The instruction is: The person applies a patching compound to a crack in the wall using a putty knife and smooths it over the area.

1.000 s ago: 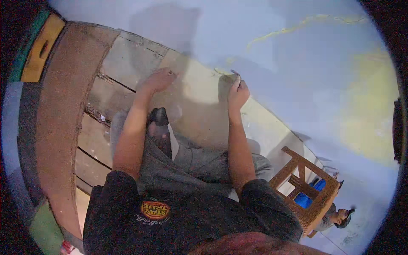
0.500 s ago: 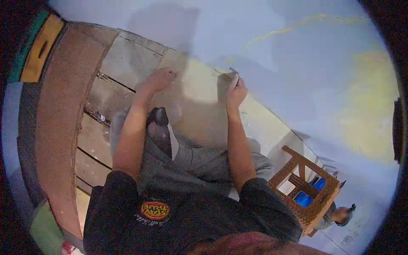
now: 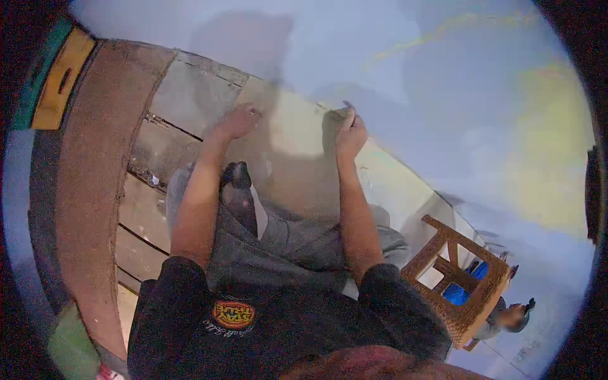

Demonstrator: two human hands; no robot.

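My left hand (image 3: 241, 121) is raised over the floor in front of my lap, its fingers curled together in a pinch. Whatever may be between those fingertips is too small to make out. To its right, my right hand (image 3: 351, 138) is closed, with thumb and forefinger pressed on a small thin dark object (image 3: 347, 103) whose tip sticks up past the fingers. Its kind cannot be told. Both hands are apart from each other, and neither visibly touches the floor. Below them my dark-socked foot (image 3: 240, 177) rests against my grey trousers (image 3: 285, 247), legs folded.
Pale floor panels (image 3: 301, 123) lie in front, beside a bluish-white surface (image 3: 456, 139) with yellow patches. At right stands a brown wooden stool-like frame (image 3: 453, 253), blue things (image 3: 456, 293) showing through it. Beyond it is another person (image 3: 503, 320). A brown strip (image 3: 88, 190) runs along the left.
The view has shifted very slightly. Both hands keep nearly the same places and the same closed shape, and the dark object stays in the right hand.
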